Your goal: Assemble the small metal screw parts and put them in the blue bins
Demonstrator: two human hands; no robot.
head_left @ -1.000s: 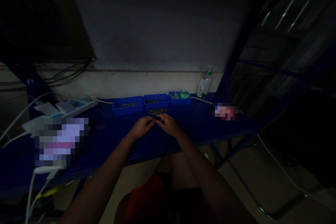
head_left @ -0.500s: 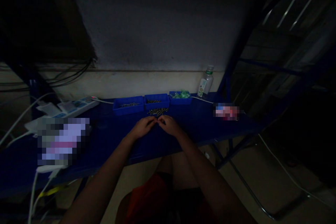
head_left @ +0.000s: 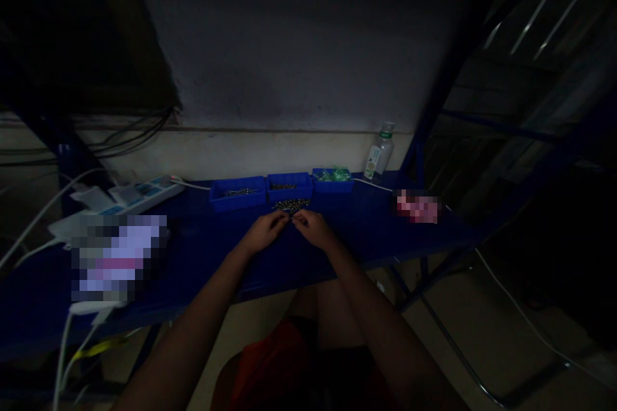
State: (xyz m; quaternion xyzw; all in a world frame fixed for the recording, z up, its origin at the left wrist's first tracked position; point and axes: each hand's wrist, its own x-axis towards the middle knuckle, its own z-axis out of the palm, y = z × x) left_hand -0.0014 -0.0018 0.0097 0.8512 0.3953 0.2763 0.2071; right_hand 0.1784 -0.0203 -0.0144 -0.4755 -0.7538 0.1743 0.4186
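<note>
Head view: at the near side of the pile, the left hand point(head_left: 264, 232) and right hand point(head_left: 313, 228) curl their fingers toward each other over the blue bench point(head_left: 284, 262), a small thin piece point(head_left: 291, 218) between the fingertips, though which of the 2 grips it cannot be told. Just beyond lie small metal parts point(head_left: 292, 204), then 3 blue trays point(head_left: 237, 202) in a row, with a clear bottle point(head_left: 378, 160) at far right.

Table point(head_left: 193, 231): blue. Bins point(head_left: 238, 199): blue. Bag point(head_left: 335, 174), centre right: green. Bottle point(head_left: 378, 157): clear, green band. Power strip point(head_left: 159, 189): white, blue sections.
</note>
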